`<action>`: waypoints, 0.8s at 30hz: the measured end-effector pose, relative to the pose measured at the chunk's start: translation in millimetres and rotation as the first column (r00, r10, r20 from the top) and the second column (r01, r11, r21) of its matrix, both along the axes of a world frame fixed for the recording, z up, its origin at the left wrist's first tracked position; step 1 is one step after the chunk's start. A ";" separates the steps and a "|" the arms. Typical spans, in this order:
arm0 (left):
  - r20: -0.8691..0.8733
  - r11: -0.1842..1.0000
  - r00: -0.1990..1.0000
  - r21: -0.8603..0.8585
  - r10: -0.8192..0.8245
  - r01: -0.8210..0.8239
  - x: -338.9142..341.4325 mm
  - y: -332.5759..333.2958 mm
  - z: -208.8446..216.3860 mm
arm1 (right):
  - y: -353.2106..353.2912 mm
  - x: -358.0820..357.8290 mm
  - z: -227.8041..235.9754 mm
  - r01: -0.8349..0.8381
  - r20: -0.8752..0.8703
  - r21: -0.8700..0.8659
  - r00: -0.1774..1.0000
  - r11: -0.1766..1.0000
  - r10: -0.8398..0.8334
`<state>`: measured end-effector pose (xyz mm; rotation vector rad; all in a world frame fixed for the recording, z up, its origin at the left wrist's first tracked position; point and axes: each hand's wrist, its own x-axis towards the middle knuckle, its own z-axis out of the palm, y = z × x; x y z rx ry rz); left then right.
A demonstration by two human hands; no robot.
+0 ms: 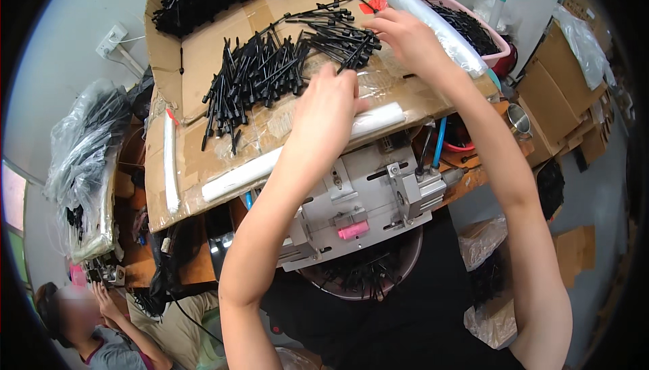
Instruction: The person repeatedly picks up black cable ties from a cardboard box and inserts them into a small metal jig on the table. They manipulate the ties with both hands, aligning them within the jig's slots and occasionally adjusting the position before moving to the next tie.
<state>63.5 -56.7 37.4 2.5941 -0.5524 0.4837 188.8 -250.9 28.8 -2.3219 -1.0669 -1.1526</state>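
A loose pile of thin black plastic rods with small thick heads (260, 72) lies on a cardboard flap (270, 126). My left hand (326, 103) reaches over the near right side of this pile, its thumb apart from the bent fingers. Some of its fingertips are hidden, but no held piece shows. Just right of a second cluster of black rods (341, 35), my right hand (409, 40) has its fingers stretched out and apart, close to the rod ends.
Below the flap sits a metal fixture (351, 194) with a pink block (353, 230). Beneath it, a round tub (414, 262) holds black pieces. A pink basket (503, 45) stands at the far right. Left, another person (101, 329) sits near bagged rods (88, 147).
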 end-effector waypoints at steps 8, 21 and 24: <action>-0.019 0.997 0.999 -0.057 0.043 -0.044 -69.2 81.4 -4.7 | 42.2 -25.6 -8.3 -0.253 -0.287 -0.159 0.937 0.954 0.201; -0.061 0.974 0.989 -0.179 0.133 -0.142 -209.1 14.8 -86.1 | 24.7 -80.3 40.5 -0.164 -0.679 0.506 0.529 0.847 0.508; -0.116 0.984 0.984 -0.102 0.137 -0.149 -211.3 -18.7 -116.2 | 1.3 -106.6 27.7 0.026 -0.609 0.767 0.346 0.641 0.714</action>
